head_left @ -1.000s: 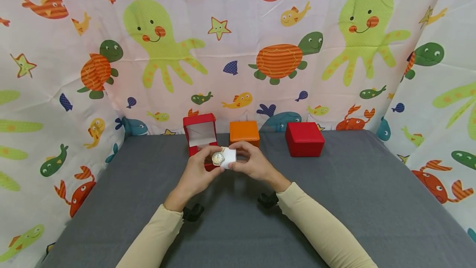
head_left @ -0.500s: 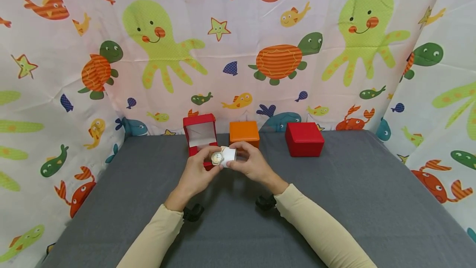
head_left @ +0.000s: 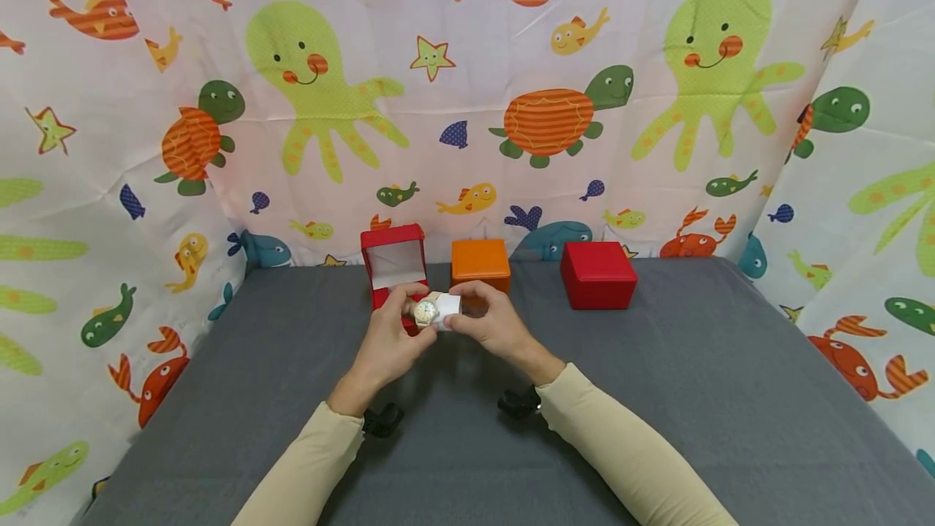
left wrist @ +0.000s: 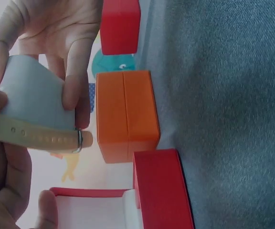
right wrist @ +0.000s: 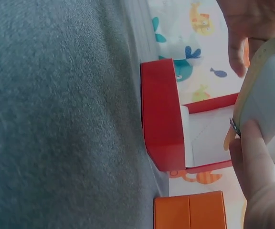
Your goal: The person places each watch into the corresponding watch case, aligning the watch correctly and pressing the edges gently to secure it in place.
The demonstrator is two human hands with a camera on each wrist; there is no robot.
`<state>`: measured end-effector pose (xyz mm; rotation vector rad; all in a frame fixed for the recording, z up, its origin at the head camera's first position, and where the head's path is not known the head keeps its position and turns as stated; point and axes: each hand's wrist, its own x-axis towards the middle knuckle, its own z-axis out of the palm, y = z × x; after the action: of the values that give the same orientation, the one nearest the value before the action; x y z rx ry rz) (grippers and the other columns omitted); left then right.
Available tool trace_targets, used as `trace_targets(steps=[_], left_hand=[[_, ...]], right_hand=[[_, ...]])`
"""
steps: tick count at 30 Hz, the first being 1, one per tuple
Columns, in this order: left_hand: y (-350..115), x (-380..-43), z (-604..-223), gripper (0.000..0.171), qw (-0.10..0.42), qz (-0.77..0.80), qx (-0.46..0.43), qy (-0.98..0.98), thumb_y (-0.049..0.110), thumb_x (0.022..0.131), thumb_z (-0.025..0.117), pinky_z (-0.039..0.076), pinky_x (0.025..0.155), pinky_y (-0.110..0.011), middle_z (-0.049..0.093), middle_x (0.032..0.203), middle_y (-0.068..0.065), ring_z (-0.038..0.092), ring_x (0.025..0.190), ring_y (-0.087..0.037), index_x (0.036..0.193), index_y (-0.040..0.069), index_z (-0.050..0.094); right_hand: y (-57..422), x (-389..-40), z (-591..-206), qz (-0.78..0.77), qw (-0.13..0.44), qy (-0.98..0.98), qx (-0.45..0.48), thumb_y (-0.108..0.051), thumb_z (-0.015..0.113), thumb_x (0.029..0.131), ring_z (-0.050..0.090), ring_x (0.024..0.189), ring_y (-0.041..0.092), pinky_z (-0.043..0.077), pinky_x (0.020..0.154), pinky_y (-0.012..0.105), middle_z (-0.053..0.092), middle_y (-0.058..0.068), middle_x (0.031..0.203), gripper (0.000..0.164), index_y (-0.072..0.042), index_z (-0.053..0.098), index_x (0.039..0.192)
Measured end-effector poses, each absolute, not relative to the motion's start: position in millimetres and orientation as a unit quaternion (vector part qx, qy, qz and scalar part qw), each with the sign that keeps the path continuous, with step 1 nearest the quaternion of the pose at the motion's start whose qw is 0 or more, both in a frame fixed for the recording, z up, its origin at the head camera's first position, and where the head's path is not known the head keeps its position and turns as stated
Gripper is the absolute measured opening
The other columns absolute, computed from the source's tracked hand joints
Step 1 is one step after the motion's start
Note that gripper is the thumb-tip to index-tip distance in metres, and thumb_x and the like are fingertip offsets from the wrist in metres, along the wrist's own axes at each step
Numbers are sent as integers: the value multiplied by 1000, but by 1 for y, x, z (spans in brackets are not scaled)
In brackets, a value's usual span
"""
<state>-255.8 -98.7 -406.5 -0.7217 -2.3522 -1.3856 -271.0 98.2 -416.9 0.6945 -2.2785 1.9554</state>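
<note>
In the head view my left hand (head_left: 387,341) pinches a wristwatch (head_left: 426,313) with a round pale face, thumb below and fingers above. My right hand (head_left: 502,325) grips a white watch cushion (head_left: 450,308) by its right end. The pale tan strap (left wrist: 37,134) lies round the left end of the cushion (left wrist: 35,88), its silver buckle done up, as the left wrist view shows. From the right wrist view, a right fingertip (right wrist: 252,131) presses on the cushion beside the buckle. Just behind both hands stands an open red box (head_left: 391,234) with white lining, its front partly hidden.
A closed orange box (head_left: 479,258) stands right behind the right hand, beside the open red one. Farther right is a closed red box (head_left: 599,274). All stand on a grey cloth (head_left: 467,461) before a curtain (head_left: 453,104) printed with sea animals.
My right hand and forearm have shifted slightly left, with the cushion and watch drifting a little that way too. Both holds stay the same, and the boxes have not moved.
</note>
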Motion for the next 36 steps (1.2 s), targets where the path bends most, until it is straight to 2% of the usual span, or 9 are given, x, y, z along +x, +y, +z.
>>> trace_targets(steps=[6,9,13,16,22,24,29,33,36], left_hand=[[-97,-254,-407,48,164,-490,-244,-820,3,75,76,53,64,-29,66,85,-1,56,72,-17,117,9,54],[-97,-255,-411,45,169,-488,-234,-824,3,76,76,53,66,-28,67,88,-1,57,73,-16,115,8,55],[-94,-256,-413,46,189,-475,-221,-830,4,76,77,55,69,-30,67,90,-4,59,73,-17,117,5,56],[-92,-255,-414,46,200,-468,-210,-835,4,75,77,56,71,-34,66,93,-7,62,74,-20,117,2,58],[-89,-255,-412,43,170,-472,-176,-847,6,77,78,57,73,-33,68,101,-9,67,80,-18,117,2,61],[-89,-254,-410,42,161,-477,-175,-846,5,78,77,57,73,-33,69,102,-10,68,80,-19,117,2,62],[-93,-254,-402,41,119,-495,-213,-834,11,80,77,54,83,-41,67,106,-7,66,92,-26,118,6,62],[-104,-260,-399,50,39,-545,-239,-803,21,84,75,50,90,-46,59,122,-9,58,106,-33,127,7,55],[-113,-265,-401,56,-23,-581,-244,-776,23,86,72,51,90,-41,51,133,-11,55,113,-34,135,7,49]], right_hand=[[95,-274,-426,647,26,-735,203,-15,72,86,60,88,27,54,75,29,58,13,112,39,-6,58,120],[94,-275,-428,641,43,-739,202,-16,74,84,61,91,26,54,75,30,58,12,113,39,-7,58,119],[93,-274,-429,612,102,-758,198,-17,77,80,62,99,25,55,77,31,56,8,116,43,-8,58,118],[91,-274,-430,575,151,-781,192,-19,79,78,62,96,24,56,77,30,54,7,116,47,-7,57,118],[90,-273,-431,506,199,-822,169,-25,80,77,54,89,19,55,74,27,52,8,116,51,-7,57,118],[91,-273,-430,513,185,-821,169,-25,80,77,56,92,19,55,75,28,54,7,116,53,-5,57,119],[105,-277,-421,560,87,-806,172,-26,77,80,61,104,24,54,83,36,58,6,117,52,-6,56,123],[112,-279,-413,571,38,-794,206,-21,74,83,57,112,28,53,87,38,55,8,126,54,-6,52,130],[114,-279,-409,580,8,-779,236,-17,72,84,55,114,29,53,86,37,52,9,129,55,-3,49,133]])
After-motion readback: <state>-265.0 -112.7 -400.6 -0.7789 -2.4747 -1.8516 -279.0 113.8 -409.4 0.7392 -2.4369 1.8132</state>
